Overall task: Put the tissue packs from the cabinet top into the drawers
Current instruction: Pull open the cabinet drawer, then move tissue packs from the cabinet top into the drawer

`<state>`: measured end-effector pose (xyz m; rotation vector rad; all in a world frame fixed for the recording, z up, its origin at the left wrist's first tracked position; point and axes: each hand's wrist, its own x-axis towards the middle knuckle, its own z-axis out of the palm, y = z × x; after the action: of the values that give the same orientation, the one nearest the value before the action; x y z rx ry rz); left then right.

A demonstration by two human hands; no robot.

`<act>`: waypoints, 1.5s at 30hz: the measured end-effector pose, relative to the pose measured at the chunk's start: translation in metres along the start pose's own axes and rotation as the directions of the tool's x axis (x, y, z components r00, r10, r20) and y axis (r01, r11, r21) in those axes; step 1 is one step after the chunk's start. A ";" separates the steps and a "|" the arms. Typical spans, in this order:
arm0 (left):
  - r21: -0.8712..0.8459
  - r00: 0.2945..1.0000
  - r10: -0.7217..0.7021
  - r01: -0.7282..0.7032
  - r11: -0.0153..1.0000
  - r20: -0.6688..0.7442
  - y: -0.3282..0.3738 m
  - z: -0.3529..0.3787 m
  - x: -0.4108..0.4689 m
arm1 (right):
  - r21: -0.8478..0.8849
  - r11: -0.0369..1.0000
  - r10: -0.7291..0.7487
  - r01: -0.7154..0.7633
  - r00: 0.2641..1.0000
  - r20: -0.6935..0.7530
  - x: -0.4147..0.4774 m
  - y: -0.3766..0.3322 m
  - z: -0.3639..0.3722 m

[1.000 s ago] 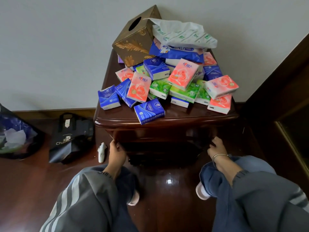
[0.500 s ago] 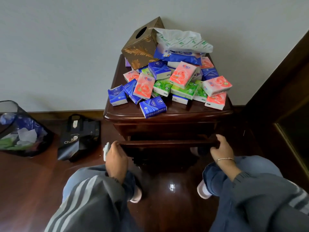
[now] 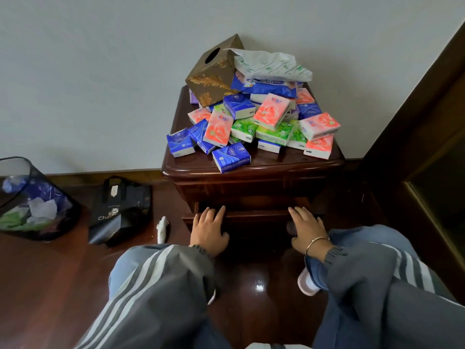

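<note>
Up on the cabinet top [image 3: 281, 162], right above and behind the drawer front [image 3: 254, 217], the tissue packs [image 3: 273, 114] sit heaped, while left hand [image 3: 208, 230] and right hand [image 3: 308, 231] both lie flat-fingered on that drawer edge holding nothing, frontmost blue pack [image 3: 231, 157] closer to the left.

I saw the tissue packs [image 3: 270, 112] heaped on the cabinet [image 3: 289, 170] top, with the tissue box [image 3: 214, 71] at its back left corner. On the floor left of it stood a bag [image 3: 120, 210], then a bin [image 3: 32, 197].
</note>
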<state>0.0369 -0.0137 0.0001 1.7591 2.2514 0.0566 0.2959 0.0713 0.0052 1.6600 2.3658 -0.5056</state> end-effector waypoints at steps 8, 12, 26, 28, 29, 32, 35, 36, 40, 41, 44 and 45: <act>-0.065 0.980 0.027 -0.015 0.998 0.199 -0.013 -0.006 -0.023 | 0.012 0.992 -0.127 0.127 0.966 0.224 -0.039 0.014 -0.015; -0.024 0.923 0.022 -0.014 1.000 0.385 -0.012 0.001 -0.054 | 0.084 0.983 -0.185 0.165 0.894 0.408 -0.067 0.012 -0.008; 0.067 0.824 -0.053 0.018 0.998 0.564 -0.003 -0.004 -0.069 | 0.110 0.985 -0.174 0.135 0.812 0.558 -0.071 0.001 -0.017; 0.073 0.811 -0.087 0.055 0.996 0.579 -0.003 -0.001 -0.068 | 0.112 0.985 -0.174 0.134 0.819 0.547 -0.069 0.003 -0.014; 0.072 0.806 -0.106 0.079 0.994 0.582 -0.002 0.000 -0.067 | 0.105 0.985 -0.170 0.134 0.820 0.546 -0.068 0.003 -0.012; 0.051 0.847 -0.120 0.109 0.993 0.517 0.000 -0.006 -0.065 | 0.124 0.981 -0.188 0.146 0.857 0.479 -0.063 0.000 -0.014; -0.014 0.974 -0.075 0.080 0.997 0.213 0.003 -0.028 -0.062 | 0.225 0.953 -0.250 0.201 0.944 0.214 -0.058 -0.005 -0.032; -0.078 0.996 -0.051 0.057 0.995 0.077 0.004 -0.038 -0.061 | 0.284 0.932 -0.257 0.225 0.963 0.080 -0.058 -0.008 -0.042; -0.238 0.881 0.097 -0.229 0.944 -0.464 0.010 -0.089 -0.052 | 0.288 0.815 -0.195 0.503 0.706 -0.681 -0.062 -0.012 -0.097; -0.220 0.829 0.111 -0.272 0.937 -0.549 0.013 -0.104 -0.047 | 0.226 0.826 -0.146 0.517 0.581 -0.800 -0.061 -0.011 -0.111; -0.235 0.761 0.043 -0.254 0.938 -0.648 0.027 -0.147 -0.023 | 0.184 0.905 0.003 0.384 0.425 -0.905 -0.044 0.002 -0.153; -0.261 0.755 0.000 -0.227 0.938 -0.656 0.032 -0.159 -0.014 | 0.234 0.917 0.062 0.324 0.463 -0.884 -0.035 0.008 -0.164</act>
<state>0.0310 0.0039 0.1613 1.8692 2.3436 1.1765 0.3200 0.1075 0.1679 2.3286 3.3262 -0.0627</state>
